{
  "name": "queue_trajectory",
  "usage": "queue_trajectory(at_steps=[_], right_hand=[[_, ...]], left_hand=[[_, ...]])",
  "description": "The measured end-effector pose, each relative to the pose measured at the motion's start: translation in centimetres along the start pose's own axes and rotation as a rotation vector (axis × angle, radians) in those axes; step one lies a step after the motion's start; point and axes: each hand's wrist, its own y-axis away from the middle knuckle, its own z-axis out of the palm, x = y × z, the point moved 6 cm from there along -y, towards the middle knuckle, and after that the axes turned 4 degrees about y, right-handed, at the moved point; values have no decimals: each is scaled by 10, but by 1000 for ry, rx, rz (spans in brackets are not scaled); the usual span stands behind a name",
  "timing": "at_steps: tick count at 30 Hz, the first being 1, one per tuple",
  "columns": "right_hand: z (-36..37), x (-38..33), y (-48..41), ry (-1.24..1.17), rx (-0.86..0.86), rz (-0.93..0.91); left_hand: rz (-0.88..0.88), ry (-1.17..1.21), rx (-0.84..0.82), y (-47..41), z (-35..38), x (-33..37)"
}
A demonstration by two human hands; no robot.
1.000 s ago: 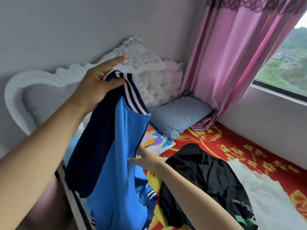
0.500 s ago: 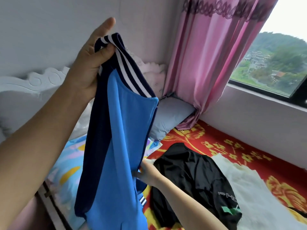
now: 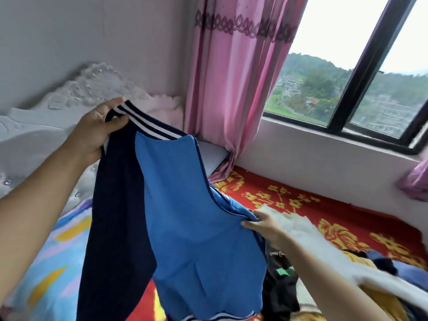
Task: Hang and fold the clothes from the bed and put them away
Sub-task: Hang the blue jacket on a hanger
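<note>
A blue jacket (image 3: 190,216) with navy sleeves and a white-striped collar hangs spread in the air over the bed. My left hand (image 3: 97,128) grips its striped collar at the upper left. My right hand (image 3: 264,224) pinches the jacket's front edge lower down on the right, pulling it sideways. Beneath the jacket, a black garment (image 3: 280,283) with white lettering lies on the red flowered bedspread (image 3: 301,200), partly hidden. A white garment (image 3: 298,228) lies beside it, behind my right hand.
A white carved headboard (image 3: 69,98) stands against the wall at left. A pink curtain (image 3: 234,89) hangs in the corner by a dark-framed window (image 3: 347,107). A colourful pillow (image 3: 51,262) lies at lower left, a grey pillow (image 3: 213,154) in the corner. More clothes (image 3: 384,269) are piled at right.
My left hand has come down and the jacket now spreads wider. My right hand has moved right along the jacket's edge, pulling it outward. The view has swung toward the window.
</note>
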Motion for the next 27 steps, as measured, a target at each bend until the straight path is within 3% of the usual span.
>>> queue_trajectory(at_steps=[5,8,11,15,20,22,25,26,27], right_hand=[[-40,20,39,160,-16,83],[-85,15,58,201,177,80],[-120,23,81,-8,411,59],[-128,54,111,-75,477,91],[-91,90,132,91,574,163],[-80,89,137,260,711,188],[-56,70,154,316,990,150],[-41,62,155,331,979,71],[-21,55,150,369,837,-11]], left_hand=[[-158,-177,-76,-3,4,-63],[-228,-129,-128,0,22,-93],[-250,-215,-287,6,54,-114],[-241,-301,-386,19,85,-141],[-288,-367,-339,38,98,-189],[-274,-432,-281,40,98,-204],[-186,-518,-121,39,91,-211],[-154,-514,-88,40,89,-210],[-131,-471,-79,41,90,-207]])
